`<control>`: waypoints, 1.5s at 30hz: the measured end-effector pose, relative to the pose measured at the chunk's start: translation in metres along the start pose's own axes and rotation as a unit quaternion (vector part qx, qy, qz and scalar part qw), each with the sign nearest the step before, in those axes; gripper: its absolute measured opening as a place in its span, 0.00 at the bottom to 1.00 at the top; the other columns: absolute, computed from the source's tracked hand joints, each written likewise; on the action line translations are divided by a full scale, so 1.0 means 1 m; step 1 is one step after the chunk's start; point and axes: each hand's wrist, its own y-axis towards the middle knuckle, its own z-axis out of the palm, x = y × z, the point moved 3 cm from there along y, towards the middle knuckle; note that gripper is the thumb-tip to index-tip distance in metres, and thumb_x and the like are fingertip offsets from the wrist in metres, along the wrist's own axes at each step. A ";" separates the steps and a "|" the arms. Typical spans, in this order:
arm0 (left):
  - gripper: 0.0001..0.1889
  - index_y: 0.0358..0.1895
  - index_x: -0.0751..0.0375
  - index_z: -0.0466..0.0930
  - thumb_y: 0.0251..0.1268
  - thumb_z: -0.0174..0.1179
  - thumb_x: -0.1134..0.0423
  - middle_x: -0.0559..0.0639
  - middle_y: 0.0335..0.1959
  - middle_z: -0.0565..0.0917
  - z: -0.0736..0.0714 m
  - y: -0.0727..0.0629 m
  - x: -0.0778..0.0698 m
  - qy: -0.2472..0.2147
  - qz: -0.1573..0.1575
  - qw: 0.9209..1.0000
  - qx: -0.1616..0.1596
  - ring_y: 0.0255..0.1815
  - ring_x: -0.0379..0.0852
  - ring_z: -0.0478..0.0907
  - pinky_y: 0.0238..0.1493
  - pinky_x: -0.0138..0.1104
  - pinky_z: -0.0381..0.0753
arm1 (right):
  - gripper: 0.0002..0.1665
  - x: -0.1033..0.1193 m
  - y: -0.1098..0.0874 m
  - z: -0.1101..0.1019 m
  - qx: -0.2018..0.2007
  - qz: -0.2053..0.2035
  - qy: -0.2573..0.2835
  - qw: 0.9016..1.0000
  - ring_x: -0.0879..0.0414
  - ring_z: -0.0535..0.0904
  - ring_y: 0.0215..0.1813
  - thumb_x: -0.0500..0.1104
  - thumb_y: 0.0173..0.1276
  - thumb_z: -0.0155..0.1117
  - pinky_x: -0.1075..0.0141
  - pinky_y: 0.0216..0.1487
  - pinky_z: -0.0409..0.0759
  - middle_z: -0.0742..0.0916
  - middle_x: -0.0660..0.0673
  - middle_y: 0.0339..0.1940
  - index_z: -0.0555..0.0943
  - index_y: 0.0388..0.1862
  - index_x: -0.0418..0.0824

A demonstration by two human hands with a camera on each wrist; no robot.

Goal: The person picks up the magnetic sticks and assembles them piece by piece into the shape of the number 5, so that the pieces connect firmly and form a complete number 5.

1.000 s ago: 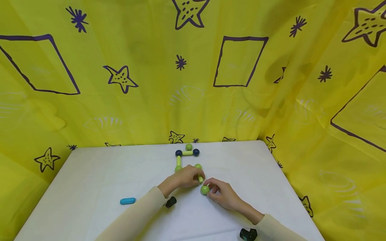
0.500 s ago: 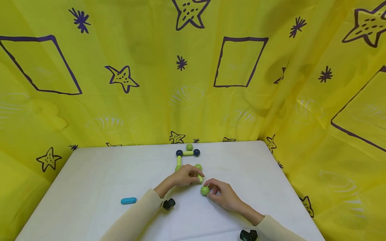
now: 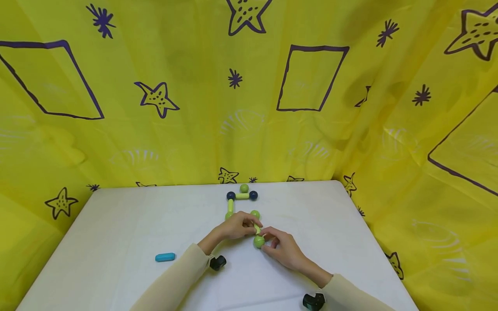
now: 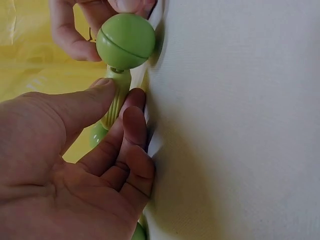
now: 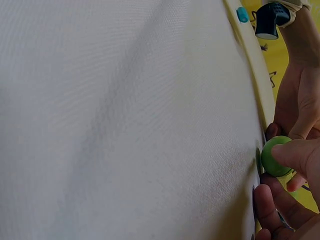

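My left hand (image 3: 235,226) pinches a ribbed yellow-green rod (image 4: 118,92) between thumb and forefinger, low over the white table. A green ball (image 4: 126,41) with a seam round it sits against the rod's near end. My right hand (image 3: 285,251) holds that ball between thumb and fingertips, the thumb lying on it in the right wrist view. At the rod's far end shows another green ball (image 3: 255,214). Beyond the left hand, a yellow-green rod (image 3: 231,206) runs from a green ball (image 3: 229,215), partly hidden by that hand, to a dark blue ball (image 3: 231,195).
Farther back, another rod (image 3: 242,196) joins that dark blue ball to a second dark blue ball (image 3: 253,195). Behind it is a green ball (image 3: 244,188). A blue rod (image 3: 165,257) lies at left on the white table (image 3: 128,229). A yellow patterned curtain (image 3: 194,142) surrounds the table.
My right hand has moved slightly left and away from me with the green ball, closing the gap to the rod's end. The left hand keeps its grip on the rod.
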 end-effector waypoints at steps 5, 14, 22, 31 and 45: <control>0.09 0.50 0.59 0.88 0.71 0.64 0.70 0.45 0.30 0.85 -0.001 -0.001 0.000 0.002 -0.009 1.000 0.001 0.28 0.35 0.72 0.33 0.29 0.72 | 0.18 0.002 0.003 0.002 -0.014 0.001 0.007 1.000 0.64 0.75 0.26 0.32 0.64 0.73 0.70 0.32 0.74 0.90 0.44 0.41 0.83 0.51 0.43; 0.09 0.49 0.60 0.88 0.70 0.65 0.70 0.48 0.29 0.85 0.000 0.000 -0.002 0.012 0.001 1.000 -0.012 0.28 0.36 0.73 0.33 0.29 0.73 | 0.18 0.004 0.002 0.002 -0.015 0.004 0.002 1.000 0.64 0.75 0.27 0.32 0.65 0.72 0.70 0.32 0.74 0.89 0.44 0.42 0.82 0.52 0.44; 0.12 0.50 0.64 0.87 0.64 0.70 0.70 0.50 0.28 0.88 0.000 -0.001 -0.001 -0.001 -0.027 0.998 -0.058 0.27 0.36 0.78 0.31 0.29 0.75 | 0.19 0.005 0.002 0.002 -0.025 -0.005 0.003 1.000 0.65 0.74 0.26 0.31 0.64 0.73 0.70 0.30 0.74 0.88 0.44 0.45 0.83 0.52 0.44; 0.12 0.50 0.63 0.87 0.64 0.71 0.69 0.50 0.25 0.87 -0.002 0.000 -0.002 -0.003 -0.032 0.998 -0.059 0.25 0.35 0.76 0.29 0.28 0.73 | 0.19 0.005 0.003 0.001 -0.031 -0.014 0.003 0.999 0.65 0.74 0.25 0.30 0.63 0.73 0.70 0.29 0.74 0.88 0.44 0.44 0.83 0.51 0.43; 0.13 0.54 0.62 0.86 0.67 0.68 0.70 0.51 0.36 0.89 -0.020 -0.024 -0.005 -0.017 -0.008 0.996 -0.083 0.33 0.46 0.85 0.33 0.32 0.81 | 0.20 0.001 0.004 0.002 -0.001 0.023 -0.009 1.000 0.64 0.74 0.27 0.32 0.64 0.73 0.70 0.32 0.75 0.88 0.48 0.45 0.82 0.52 0.45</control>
